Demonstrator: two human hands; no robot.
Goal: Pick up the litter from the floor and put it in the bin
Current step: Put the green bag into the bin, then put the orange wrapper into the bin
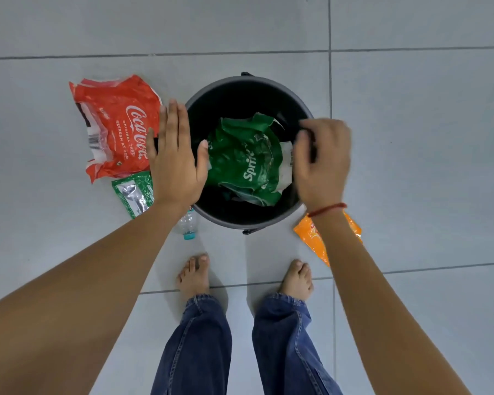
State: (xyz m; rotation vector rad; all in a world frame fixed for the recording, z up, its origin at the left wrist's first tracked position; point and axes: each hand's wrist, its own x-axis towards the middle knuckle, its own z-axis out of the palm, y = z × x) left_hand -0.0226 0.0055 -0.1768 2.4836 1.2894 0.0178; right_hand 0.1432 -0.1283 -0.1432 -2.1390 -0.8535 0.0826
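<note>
A round black bin (240, 220) stands on the floor in front of my bare feet. A crumpled green Sprite wrapper (246, 161) lies inside it. My left hand (176, 158) hovers flat and open over the bin's left rim, holding nothing. My right hand (322, 161) is over the right rim, blurred, fingers curled down, with nothing visibly in it. On the floor lie a red Coca-Cola wrapper (114, 126) left of the bin, a small green sachet (133, 193) below it, a clear plastic bottle (187, 225) with a teal cap, and an orange wrapper (311, 235), partly hidden by my right forearm.
Pale grey floor tiles (411, 138) with dark grout lines spread all round. My feet (194, 276) and jeans stand just in front of the bin. A red thread band (327, 209) circles my right wrist.
</note>
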